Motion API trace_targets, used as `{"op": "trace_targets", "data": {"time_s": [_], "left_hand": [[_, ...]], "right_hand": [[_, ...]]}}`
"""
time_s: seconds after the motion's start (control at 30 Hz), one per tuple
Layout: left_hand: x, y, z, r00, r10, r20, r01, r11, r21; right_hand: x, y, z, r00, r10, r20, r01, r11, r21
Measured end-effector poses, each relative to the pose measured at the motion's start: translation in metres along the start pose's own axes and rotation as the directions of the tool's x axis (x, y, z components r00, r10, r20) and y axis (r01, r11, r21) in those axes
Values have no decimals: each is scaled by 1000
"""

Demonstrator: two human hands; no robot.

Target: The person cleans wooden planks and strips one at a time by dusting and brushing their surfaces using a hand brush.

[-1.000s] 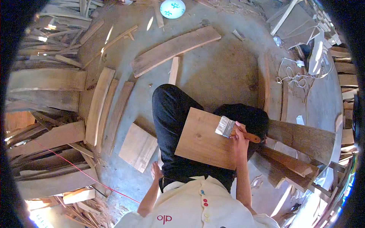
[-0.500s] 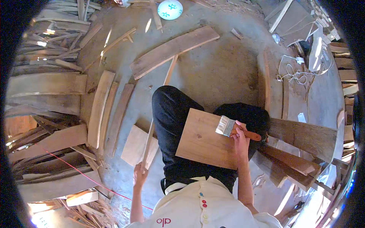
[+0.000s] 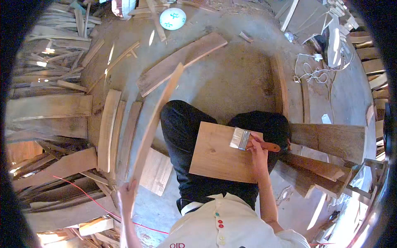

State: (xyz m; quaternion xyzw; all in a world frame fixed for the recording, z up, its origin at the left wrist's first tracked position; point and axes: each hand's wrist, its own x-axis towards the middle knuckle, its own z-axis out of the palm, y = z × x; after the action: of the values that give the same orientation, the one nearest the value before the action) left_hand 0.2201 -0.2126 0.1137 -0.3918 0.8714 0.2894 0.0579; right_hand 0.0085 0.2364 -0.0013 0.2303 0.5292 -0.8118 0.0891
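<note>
My left hand (image 3: 128, 191) grips the near end of a long wooden strip (image 3: 154, 118), which slants up and away past my left knee. In my right hand (image 3: 258, 153) is a flat paintbrush (image 3: 264, 145) with pale bristles, a metal band and a reddish-brown handle. Its bristles are over a square wooden board (image 3: 219, 155) lying across my lap; whether they touch it I cannot tell. Partly behind the strip, a second, paler board (image 3: 156, 173) lies on the floor to the left of my leg.
Long planks (image 3: 182, 62) lie on the floor ahead, with more boards (image 3: 108, 132) to the left. Stacked wood (image 3: 49, 105) lines the left side. Planks (image 3: 328, 142) extend at my right. A white cord (image 3: 316, 74), a patterned white bowl-like object (image 3: 173, 19) and a red string (image 3: 95, 200) also show.
My left hand has moved left and toward me with the strip, whose broader face now shows. The right hand and brush stay in nearly the same place over the board. The view has shifted slightly.
</note>
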Motion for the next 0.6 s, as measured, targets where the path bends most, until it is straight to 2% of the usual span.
{"op": "trace_targets", "data": {"time_s": [0.07,0.17,0.2,0.3,0.37,0.4,0.43,0.5,0.53,0.6], "left_hand": [[-6,45,-32,998,9,-60,-9,1000,3],[-9,83,-64,994,39,-102,-52,991,-124],[-5,88,-64,993,73,-96,-82,993,-87],[13,104,-62,980,188,-66,-186,982,24],[23,133,-39,962,273,9,-273,962,3],[37,125,-18,955,289,67,-279,952,-125],[49,129,1,942,312,128,-273,929,-251],[59,159,21,887,384,256,-336,917,-214],[59,177,30,852,417,317,-371,908,-195],[69,185,60,782,460,420,-347,882,-318]], "right_hand": [[2,1,-1,1000,-6,5,6,1000,-24],[0,-2,3,999,-43,10,44,997,-59],[0,-4,5,998,-61,16,62,996,-71],[5,-4,6,998,-31,50,28,998,55],[-4,-15,12,996,-80,35,83,993,-89],[-9,-21,14,994,-108,21,110,980,-164],[-12,-25,12,985,-165,41,169,974,-147],[-18,-33,6,958,-276,75,283,952,-115],[-24,-40,3,964,-264,34,266,962,-57],[-35,-53,-4,970,-239,-41,241,968,73]]}}
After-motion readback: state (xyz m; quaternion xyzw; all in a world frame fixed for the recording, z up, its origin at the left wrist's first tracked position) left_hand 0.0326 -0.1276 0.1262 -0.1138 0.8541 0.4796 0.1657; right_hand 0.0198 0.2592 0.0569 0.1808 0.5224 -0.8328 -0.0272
